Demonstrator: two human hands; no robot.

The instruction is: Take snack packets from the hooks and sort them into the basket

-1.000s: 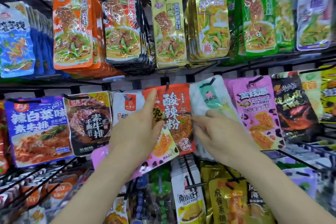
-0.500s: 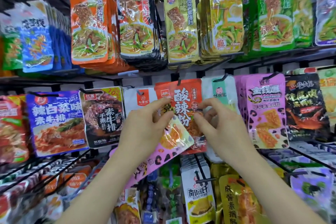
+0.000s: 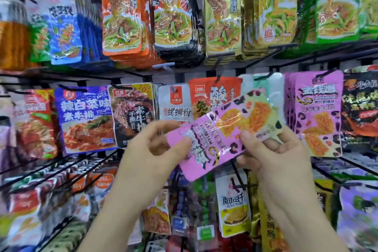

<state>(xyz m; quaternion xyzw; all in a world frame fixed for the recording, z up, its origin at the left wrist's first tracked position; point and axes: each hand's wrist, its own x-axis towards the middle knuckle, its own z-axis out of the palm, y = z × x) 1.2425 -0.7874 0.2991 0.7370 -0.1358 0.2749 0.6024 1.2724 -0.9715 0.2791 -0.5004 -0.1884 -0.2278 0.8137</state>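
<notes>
While tilted, one pink packet point(image 3: 221, 135) (glossy), left grip point(image 3: 155, 149) pinching it, right grip point(image 3: 272, 153) likewise.

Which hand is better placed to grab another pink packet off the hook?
Likely the right hand: it sits beside the hanging pink packets, and the left hand also pinches the held packet.

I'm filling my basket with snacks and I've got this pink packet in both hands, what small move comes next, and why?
Probably lower the pink packet toward your basket. It is already unhooked, pinched at a tilt between the left hand and the right hand, and the basket is out of view, so look down first.
</notes>
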